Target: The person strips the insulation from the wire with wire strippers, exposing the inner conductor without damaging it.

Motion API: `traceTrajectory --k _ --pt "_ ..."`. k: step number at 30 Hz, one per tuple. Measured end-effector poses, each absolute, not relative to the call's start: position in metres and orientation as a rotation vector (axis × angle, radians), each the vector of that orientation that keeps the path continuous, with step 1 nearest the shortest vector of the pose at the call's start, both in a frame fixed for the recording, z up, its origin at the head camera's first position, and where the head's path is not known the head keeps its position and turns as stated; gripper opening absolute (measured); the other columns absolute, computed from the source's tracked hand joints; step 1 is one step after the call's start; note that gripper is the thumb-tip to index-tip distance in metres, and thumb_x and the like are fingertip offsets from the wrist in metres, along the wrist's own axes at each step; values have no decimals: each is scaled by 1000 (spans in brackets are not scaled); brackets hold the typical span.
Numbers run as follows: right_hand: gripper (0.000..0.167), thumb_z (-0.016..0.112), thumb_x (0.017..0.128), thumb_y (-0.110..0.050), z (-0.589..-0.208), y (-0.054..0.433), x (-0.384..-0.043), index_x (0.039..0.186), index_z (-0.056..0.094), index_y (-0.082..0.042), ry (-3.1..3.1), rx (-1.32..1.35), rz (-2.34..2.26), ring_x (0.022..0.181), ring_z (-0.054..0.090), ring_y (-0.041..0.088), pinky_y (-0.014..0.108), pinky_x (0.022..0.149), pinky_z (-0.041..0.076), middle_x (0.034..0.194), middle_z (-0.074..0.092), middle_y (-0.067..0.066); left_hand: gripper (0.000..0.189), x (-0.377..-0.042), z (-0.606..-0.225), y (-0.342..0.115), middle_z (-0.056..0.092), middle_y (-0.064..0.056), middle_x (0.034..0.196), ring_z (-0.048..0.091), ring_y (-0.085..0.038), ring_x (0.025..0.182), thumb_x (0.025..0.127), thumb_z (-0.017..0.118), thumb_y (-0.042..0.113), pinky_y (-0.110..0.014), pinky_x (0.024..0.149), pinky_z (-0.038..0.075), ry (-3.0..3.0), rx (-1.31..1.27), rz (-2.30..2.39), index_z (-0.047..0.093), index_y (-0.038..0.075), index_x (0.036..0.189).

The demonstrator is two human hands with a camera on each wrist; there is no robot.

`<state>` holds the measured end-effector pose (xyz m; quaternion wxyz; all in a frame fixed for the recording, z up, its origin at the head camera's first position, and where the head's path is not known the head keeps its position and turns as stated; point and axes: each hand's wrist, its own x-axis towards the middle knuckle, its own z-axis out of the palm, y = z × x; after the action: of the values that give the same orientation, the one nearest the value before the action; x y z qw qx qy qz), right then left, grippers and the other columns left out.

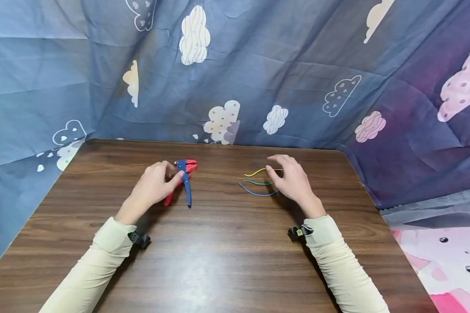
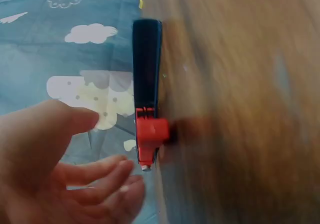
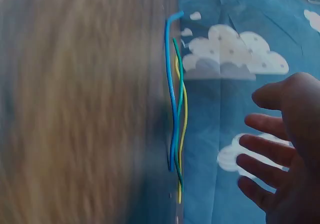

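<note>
Down on the brown wooden worktop (image 1: 219, 261), the left hand (image 1: 153, 186) hovers right at a pair of red and blue pliers (image 1: 183, 180). From the head view its fingertips seem to touch the tool near the red head, but the left wrist view shows the fingers (image 2: 95, 176) loosely spread with a gap between them and the pliers (image 2: 146, 99), so the hand grips nothing and whether it truly touches is hard to tell. The pliers lie flat, red head toward the far edge, blue handle pointing back toward the person, with a red handle partly hidden under the hand.

Well apart to the right lie three thin wires side by side: a yellow wire (image 1: 254, 172) farthest back, a green wire (image 1: 258, 182) in the middle and a blue wire (image 1: 254, 192) nearest the person. The right hand (image 1: 291, 180) sits just at their right ends, its fingers relaxed and slightly apart, curled round nothing. In the right wrist view the open fingers (image 3: 265, 149) stand off from the wires, with the blue wire (image 3: 170, 94) clearest.

A blue cloth with cloud prints (image 1: 258, 65) hangs behind and around the worktop. Both arms wear pale cream sleeves (image 1: 98, 265).
</note>
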<state>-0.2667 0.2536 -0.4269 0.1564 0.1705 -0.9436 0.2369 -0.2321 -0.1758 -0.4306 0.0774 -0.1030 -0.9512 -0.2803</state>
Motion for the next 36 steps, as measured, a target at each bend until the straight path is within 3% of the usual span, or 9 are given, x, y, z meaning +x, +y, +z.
traceTrajectory --k 5,10,18,22,28,33,36 --pt "29 68 107 -33 -428 241 -263 129 76 -16 -2764 541 765 114 70 26 50 95 57 121 76 3 43 -234 -436 -172 70 -14 98 63 -26 85 105 69 37 -39 74 54 -2953 -340 -897 69 -3 119" --pt "18 70 106 -32 -430 231 -261 117 78 -19 -2837 607 855 84 69 15 37 76 55 96 76 -6 53 -234 -437 -168 64 -13 91 58 -23 77 103 72 46 -32 65 46 -2990 -340 -916 64 -4 118" --pt "9 75 104 -31 -436 221 -261 107 78 -23 -2922 697 890 81 69 9 34 77 55 88 75 -11 87 -237 -452 -162 51 -13 85 54 -30 83 85 68 87 -39 68 40 -3097 -224 -726 52 2 96" --pt "7 79 101 -30 -439 216 -259 103 78 -24 -2953 719 914 78 68 9 32 75 55 86 74 -11 83 -244 -467 -168 52 -10 82 55 -29 80 78 74 86 -37 65 39 -3089 -190 -737 52 7 88" --pt "7 83 97 -28 -440 213 -257 99 78 -23 -2965 761 900 78 67 8 32 75 54 86 73 -10 82 -251 -474 -173 54 -9 83 56 -28 79 73 84 78 -34 61 42 -3160 -84 -786 53 6 96" --pt "8 83 98 -27 -441 215 -255 99 79 -20 -2995 803 892 79 65 8 30 76 53 88 72 -8 65 -250 -470 -173 54 -8 79 52 -25 73 76 88 63 -34 59 39 -3140 -105 -879 58 6 88" --pt "6 83 98 -24 -439 216 -254 98 79 -19 -3000 807 871 80 64 8 30 75 52 88 72 -7 62 -254 -476 -176 59 -10 90 54 -25 80 77 88 56 -36 64 44 -3070 -141 -917 65 3 98"
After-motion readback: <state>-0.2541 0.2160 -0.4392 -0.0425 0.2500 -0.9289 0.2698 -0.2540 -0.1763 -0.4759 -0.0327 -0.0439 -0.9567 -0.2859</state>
